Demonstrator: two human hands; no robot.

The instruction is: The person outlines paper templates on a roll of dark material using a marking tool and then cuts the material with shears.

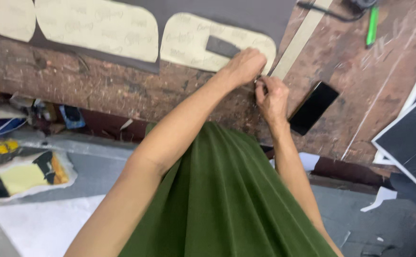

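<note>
The cream pattern piece (193, 40) lies flat on dark fabric (246, 14) at the far edge of the table (122, 88), its long axis running left to right. The left hand (246, 64) rests curled on its right end (the nearer hand to it). The right hand (272, 97) sits just beside, nearer, fingers (261, 88) pinched on something too small to tell. A black phone (313, 107) lies right of both.

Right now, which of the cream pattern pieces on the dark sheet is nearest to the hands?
The rightmost cream pattern piece, the one with a small dark rectangle on it. The left hand rests at its lower right edge; the other two lie farther left.
</note>
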